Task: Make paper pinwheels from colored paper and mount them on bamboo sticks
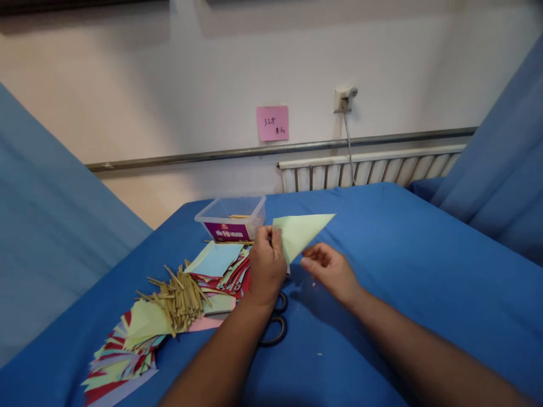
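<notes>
My left hand [267,265] is closed on one edge of a pale green sheet of paper [302,232], which looks like a triangle pointing right. Just below and to the right of the paper, my right hand [331,270] has loosely curled fingers with a gap between thumb and fingers, and nothing shows in it. Under my left forearm lie scissors [275,333], of which mainly the black handle loops show. To the left of my left hand is a stack of coloured paper sheets [216,261], partly covered by the hand.
A heap of thin tan sticks [182,299] lies on the left, beside a fanned pile of coloured paper pieces [119,362]. Behind stands a clear plastic box [231,217] with a purple label. Everything rests on a blue cloth [407,271]. Tiny paper scraps dot it.
</notes>
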### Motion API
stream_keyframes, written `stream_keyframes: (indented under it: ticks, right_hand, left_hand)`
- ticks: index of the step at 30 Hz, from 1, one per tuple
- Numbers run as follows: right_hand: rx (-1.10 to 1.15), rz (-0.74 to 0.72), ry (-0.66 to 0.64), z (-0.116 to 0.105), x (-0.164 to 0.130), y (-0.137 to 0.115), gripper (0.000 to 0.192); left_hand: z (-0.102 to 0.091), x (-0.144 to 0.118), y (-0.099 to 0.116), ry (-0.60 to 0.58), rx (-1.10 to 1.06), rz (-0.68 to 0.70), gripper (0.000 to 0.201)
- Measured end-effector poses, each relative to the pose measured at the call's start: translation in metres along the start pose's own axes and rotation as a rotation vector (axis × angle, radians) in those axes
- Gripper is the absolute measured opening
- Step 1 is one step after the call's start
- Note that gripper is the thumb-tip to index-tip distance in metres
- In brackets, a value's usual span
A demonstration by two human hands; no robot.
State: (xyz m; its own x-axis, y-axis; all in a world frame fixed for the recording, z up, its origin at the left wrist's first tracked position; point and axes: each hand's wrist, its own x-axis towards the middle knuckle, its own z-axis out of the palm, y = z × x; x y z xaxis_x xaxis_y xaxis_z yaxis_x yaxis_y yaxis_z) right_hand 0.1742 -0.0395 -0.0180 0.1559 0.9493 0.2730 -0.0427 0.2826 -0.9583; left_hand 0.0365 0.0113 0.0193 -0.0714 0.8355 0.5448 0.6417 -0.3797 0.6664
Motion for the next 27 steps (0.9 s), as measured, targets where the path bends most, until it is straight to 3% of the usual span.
stream_keyframes:
  ticks: [3, 6, 11, 18, 24, 27]
  right_hand:
    - [0.234, 0.153, -0.130, 0.015, -0.001, 0.005, 0.039]
    - [0.282, 0.179, -0.035, 0.014, 0.002, 0.008, 0.035]
    - [0.271, 0.131, 0.172, -0.007, 0.014, 0.014, 0.032]
    - [0.255, 0.025, 0.318, -0.034, 0.035, 0.019, 0.036]
    - [0.355, 0.024, 0.563, -0.057, 0.048, 0.017, 0.036]
    - [0.403, 0.080, 0.449, -0.046, 0.042, 0.017, 0.045]
  left_hand:
    - [0.003, -0.009, 0.005, -0.046, -0.002, 0.030, 0.022]
    - [0.007, -0.016, 0.009, -0.130, 0.059, 0.080, 0.023]
    - [0.008, -0.012, 0.007, -0.184, 0.163, 0.109, 0.024]
    - [0.004, -0.003, -0.001, -0.172, 0.203, 0.100, 0.020]
    - [0.003, 0.000, -0.005, -0.128, 0.191, 0.090, 0.022]
    - [0.002, 0.001, -0.006, -0.111, 0.211, 0.085, 0.022]
